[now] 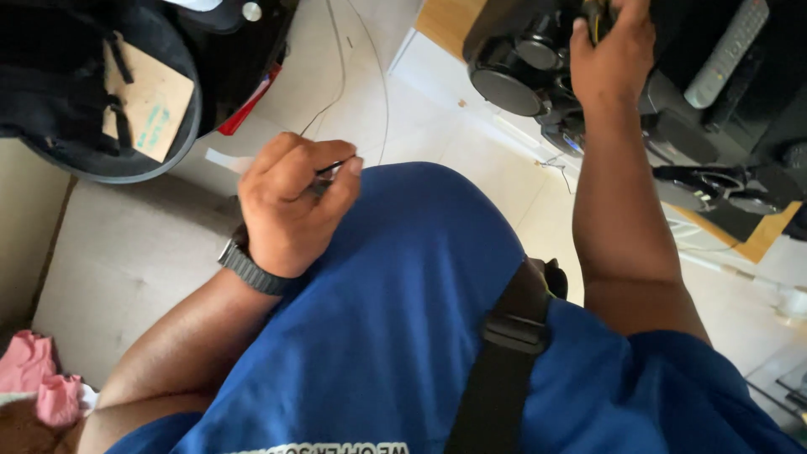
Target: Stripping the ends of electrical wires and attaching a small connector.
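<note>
Thin dark tool [329,171], pinched in the closed left hand [290,210] over the blue shirt [403,303], long axis pointing far-right. Black stereo [538,67] lies far right, where the right hand [612,55] grips its top; a remote [727,52] rests beyond.

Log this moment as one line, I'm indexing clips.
left hand: pinching thin dark tool | right hand: on black speaker unit | remote nearby
</note>
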